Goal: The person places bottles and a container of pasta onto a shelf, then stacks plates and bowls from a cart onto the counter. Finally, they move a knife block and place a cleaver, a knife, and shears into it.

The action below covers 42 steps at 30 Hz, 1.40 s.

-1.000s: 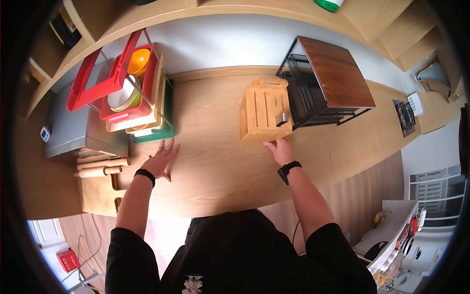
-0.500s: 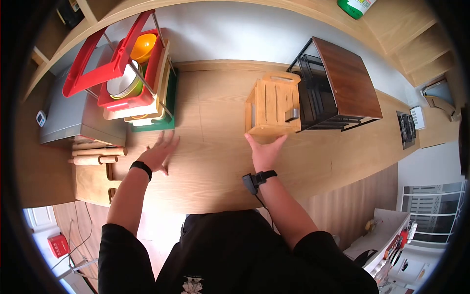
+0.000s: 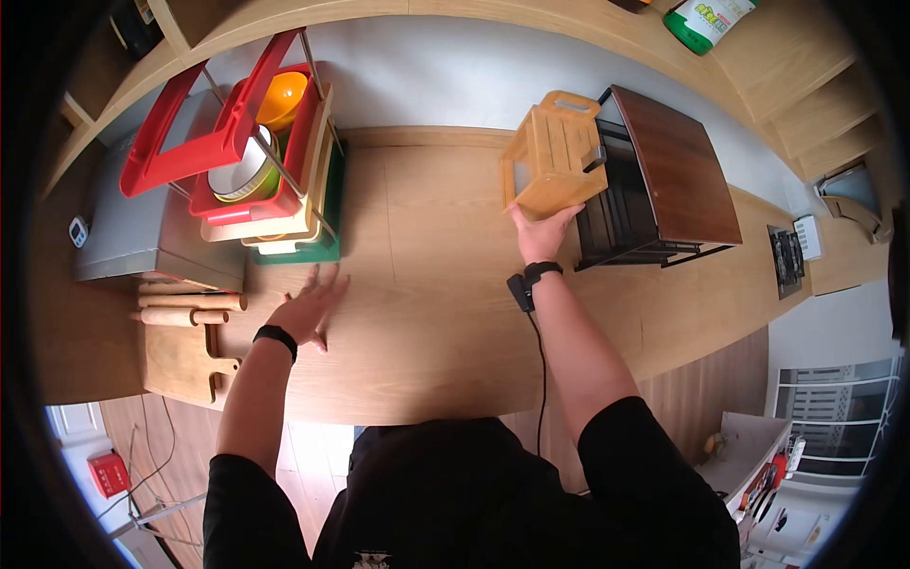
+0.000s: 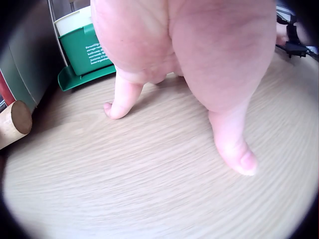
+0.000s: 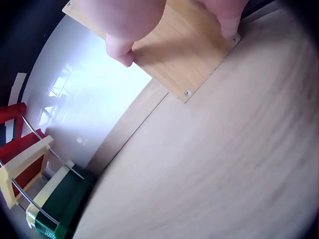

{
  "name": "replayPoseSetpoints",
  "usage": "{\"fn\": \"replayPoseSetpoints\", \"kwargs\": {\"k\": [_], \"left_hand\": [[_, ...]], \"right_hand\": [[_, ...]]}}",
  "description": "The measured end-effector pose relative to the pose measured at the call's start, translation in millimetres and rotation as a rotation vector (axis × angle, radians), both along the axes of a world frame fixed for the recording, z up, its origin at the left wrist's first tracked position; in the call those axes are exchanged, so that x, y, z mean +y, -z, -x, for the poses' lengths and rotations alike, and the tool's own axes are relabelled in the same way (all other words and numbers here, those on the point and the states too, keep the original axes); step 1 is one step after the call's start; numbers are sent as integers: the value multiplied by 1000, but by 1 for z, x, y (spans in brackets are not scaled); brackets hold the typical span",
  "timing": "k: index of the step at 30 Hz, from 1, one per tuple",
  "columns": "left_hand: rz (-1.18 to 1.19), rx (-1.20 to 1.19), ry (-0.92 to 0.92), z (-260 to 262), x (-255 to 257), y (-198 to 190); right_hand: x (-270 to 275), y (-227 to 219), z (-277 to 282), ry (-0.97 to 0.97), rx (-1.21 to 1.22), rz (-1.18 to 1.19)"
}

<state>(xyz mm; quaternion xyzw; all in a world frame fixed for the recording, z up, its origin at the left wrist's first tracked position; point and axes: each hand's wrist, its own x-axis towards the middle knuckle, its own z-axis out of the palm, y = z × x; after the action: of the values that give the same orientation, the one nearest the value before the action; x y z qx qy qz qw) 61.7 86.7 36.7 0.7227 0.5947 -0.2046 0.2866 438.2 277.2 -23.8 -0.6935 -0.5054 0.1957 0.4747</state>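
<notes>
A slotted wooden knife block [image 3: 559, 156] with a cut-out handle stands against the left side of the black rack [image 3: 626, 199]. A dark metallic piece [image 3: 594, 158] sticks out of one of its slots. My right hand [image 3: 545, 232] holds the block at its near end, thumb at the left edge and fingers at the right; the right wrist view shows its flat wooden panel [image 5: 174, 55] between them. My left hand [image 3: 308, 308] rests on the wooden counter [image 4: 149, 169] with fingers spread and fingertips down, in front of the tiered basket rack [image 3: 284, 199].
Bowls, one of them orange [image 3: 282, 100], sit in the red top basket. Rolling pins [image 3: 194, 308] and a cutting board [image 3: 180, 360] lie at the left, before a grey box [image 3: 142, 228]. A brown board [image 3: 678, 171] tops the black rack. A shelf [image 3: 455, 14] overhangs the back.
My right hand has shifted from the block's near right corner to across its near end. The block has moved back and right along the black rack. My left hand stays in place.
</notes>
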Motion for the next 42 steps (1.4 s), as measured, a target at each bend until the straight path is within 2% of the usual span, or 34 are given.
{"fn": "replayPoseSetpoints", "kwargs": {"k": [5,8,12,14,15,17,18,20,21,23,25,27,30,36,37,38,40,41,42], "left_hand": [[2,1,5,1,1,3],[-11,14,26,0,0,3],[-9,8,37,-2,0,3],[-14,17,59,1,-1,3],[-14,-5,49,2,-1,5],[-23,-25,69,2,-2,9],[-23,-51,58,4,-2,11],[-22,-84,43,5,-3,14],[-30,-75,73,8,-4,16],[-64,-120,89,12,-3,24],[-65,-97,159,16,-3,33],[-95,-129,164,21,-3,38],[-111,-121,266,22,1,40],[-175,-154,387,36,6,65],[-183,-131,391,38,5,72],[-252,-133,491,50,10,98],[-147,-224,334,49,10,89],[-180,-285,384,63,16,111],[-202,-294,436,63,19,111]], "right_hand": [[20,2,-4,1,-43,124],[18,-2,-2,-5,-28,113],[9,34,-4,53,-68,193],[-15,52,-9,-186,-565,380],[-38,42,-6,-217,-731,357],[-72,38,-2,-249,-913,355],[-89,37,-4,-219,-904,356],[-121,36,-4,-330,-970,324],[-136,36,-5,-299,-957,327],[-165,37,-12,-366,-967,298],[-192,35,-17,-317,-983,308],[-221,26,-20,-340,-916,278],[-266,28,-18,-248,-821,210],[-350,35,13,-98,-724,268],[-361,39,18,-76,-732,300],[-374,42,26,-76,-712,271],[-406,49,40,-54,-592,246],[-422,53,48,-23,-487,235],[-438,42,55,-13,-463,298]]}}
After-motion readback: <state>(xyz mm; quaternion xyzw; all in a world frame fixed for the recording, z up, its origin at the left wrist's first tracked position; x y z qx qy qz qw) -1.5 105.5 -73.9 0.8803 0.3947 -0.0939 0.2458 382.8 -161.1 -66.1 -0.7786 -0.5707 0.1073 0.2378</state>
